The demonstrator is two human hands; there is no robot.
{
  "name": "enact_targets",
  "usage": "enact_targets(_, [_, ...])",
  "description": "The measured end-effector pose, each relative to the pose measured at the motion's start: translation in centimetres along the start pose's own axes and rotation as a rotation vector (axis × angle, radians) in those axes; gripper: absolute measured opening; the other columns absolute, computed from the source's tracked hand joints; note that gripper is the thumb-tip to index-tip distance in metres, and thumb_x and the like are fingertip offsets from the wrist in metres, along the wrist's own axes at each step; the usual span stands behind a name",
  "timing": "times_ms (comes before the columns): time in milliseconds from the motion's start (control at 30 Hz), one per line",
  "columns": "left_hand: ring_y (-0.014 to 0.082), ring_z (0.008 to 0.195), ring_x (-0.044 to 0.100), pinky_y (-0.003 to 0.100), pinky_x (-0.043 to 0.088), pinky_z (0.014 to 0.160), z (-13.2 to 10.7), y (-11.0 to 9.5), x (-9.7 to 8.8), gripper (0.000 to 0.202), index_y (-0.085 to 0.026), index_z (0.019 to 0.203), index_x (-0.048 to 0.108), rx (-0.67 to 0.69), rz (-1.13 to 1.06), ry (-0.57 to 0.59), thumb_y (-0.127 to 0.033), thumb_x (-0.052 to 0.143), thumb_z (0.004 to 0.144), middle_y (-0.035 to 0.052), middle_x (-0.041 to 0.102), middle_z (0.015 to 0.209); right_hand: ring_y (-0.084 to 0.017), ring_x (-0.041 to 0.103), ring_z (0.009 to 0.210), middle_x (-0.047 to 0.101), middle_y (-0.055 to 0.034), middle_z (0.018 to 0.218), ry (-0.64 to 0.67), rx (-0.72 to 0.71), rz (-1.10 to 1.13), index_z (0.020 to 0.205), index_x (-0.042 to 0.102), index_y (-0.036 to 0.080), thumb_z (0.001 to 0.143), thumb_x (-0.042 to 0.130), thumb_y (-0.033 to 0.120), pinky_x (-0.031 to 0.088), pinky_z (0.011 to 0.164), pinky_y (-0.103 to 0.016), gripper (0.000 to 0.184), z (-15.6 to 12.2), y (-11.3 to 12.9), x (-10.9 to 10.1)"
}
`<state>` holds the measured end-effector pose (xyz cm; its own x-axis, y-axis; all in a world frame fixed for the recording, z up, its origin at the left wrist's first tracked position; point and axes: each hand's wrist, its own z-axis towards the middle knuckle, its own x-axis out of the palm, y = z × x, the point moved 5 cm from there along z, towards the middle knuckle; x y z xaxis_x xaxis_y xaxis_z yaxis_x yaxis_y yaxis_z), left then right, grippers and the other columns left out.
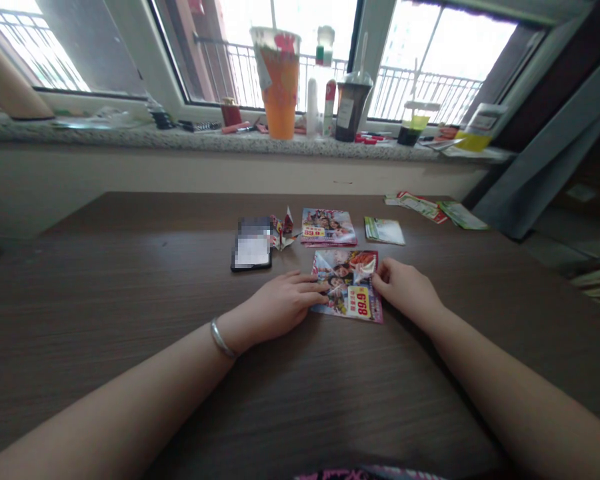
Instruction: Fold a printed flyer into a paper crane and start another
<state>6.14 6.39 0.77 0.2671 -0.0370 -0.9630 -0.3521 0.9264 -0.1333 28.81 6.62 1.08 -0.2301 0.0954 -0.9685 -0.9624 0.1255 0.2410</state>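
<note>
A colourful printed flyer sheet (343,283), roughly square and marked with creases, lies on the dark wood table (130,287). The outstretched fingers of my left hand (285,303) rest flat on its left edge; a silver bangle circles that wrist. At the opposite edge, my right hand (407,287) has thumb and curled fingers pinched on the sheet's side. Just beyond it lies a stack of similar printed sheets (327,225). A small folded paper figure (283,232) with pointed tips stands to the left of that stack.
A phone (253,245) with a blurred screen lies left of the figure. Green-and-white paper squares (385,231) and loose paper strips (425,208) are at the right back. On the windowsill (205,143) stand an orange drink cup (280,83), a dark drink cup (353,107) and bottles.
</note>
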Motion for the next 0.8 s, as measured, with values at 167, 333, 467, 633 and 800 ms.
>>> enact_targets(167, [0.0227, 0.119, 0.054, 0.046, 0.039, 0.105, 0.2, -0.2, -0.4, 0.024, -0.022, 0.113, 0.062, -0.047, 0.051, -0.014, -0.026, 0.052, 0.092, 0.0048, 0.062, 0.127, -0.016, 0.057, 0.060, 0.065, -0.0024, 0.069, 0.036, 0.009, -0.043, 0.075, 0.060, 0.022, 0.081, 0.054, 0.044, 0.028, 0.048, -0.026, 0.024, 0.0, 0.2, 0.0])
enact_targets(333, [0.0233, 0.112, 0.058, 0.045, 0.042, 0.102, 0.4, 0.0, -0.3, 0.023, -0.019, 0.108, 0.061, -0.053, 0.094, -0.028, -0.032, 0.057, 0.090, 0.0083, 0.065, 0.117, -0.018, 0.058, 0.062, 0.066, -0.0025, 0.070, 0.032, -0.050, -0.061, 0.076, 0.061, 0.022, 0.081, 0.056, 0.040, 0.035, 0.052, -0.027, 0.019, -0.1, 0.5, 0.3])
enact_targets(467, [0.0242, 0.111, 0.057, 0.042, 0.045, 0.099, 0.3, 0.2, -0.5, 0.036, -0.018, 0.117, 0.057, -0.078, 0.112, -0.031, -0.040, 0.058, 0.088, 0.0105, 0.063, 0.116, -0.021, 0.060, 0.090, 0.068, -0.0059, 0.094, -0.103, -0.406, 0.010, 0.087, 0.064, 0.021, 0.079, 0.058, 0.020, 0.048, 0.079, -0.035, 0.010, -0.4, 2.1, 0.2])
enact_targets(633, [0.0266, 0.110, 0.056, 0.046, 0.045, 0.096, 0.1, 0.4, -0.8, 0.043, -0.025, 0.131, 0.051, -0.087, 0.157, -0.036, -0.042, 0.052, 0.091, 0.0100, 0.060, 0.118, -0.022, 0.048, 0.122, 0.065, -0.0046, 0.120, -0.062, -0.790, 0.142, 0.104, 0.066, 0.023, 0.084, 0.056, 0.016, 0.040, 0.103, -0.044, 0.024, -1.4, 3.6, 0.3])
enact_targets(800, [0.0251, 0.106, 0.057, 0.045, 0.045, 0.095, 0.1, 0.8, -1.2, 0.031, -0.023, 0.119, 0.060, -0.095, 0.136, -0.059, -0.033, 0.049, 0.092, 0.0099, 0.062, 0.112, -0.024, 0.046, 0.128, 0.060, -0.0059, 0.130, 0.044, -0.896, 0.190, 0.115, 0.063, 0.022, 0.079, 0.058, 0.015, 0.037, 0.108, -0.048, 0.038, -2.0, 4.1, 0.3])
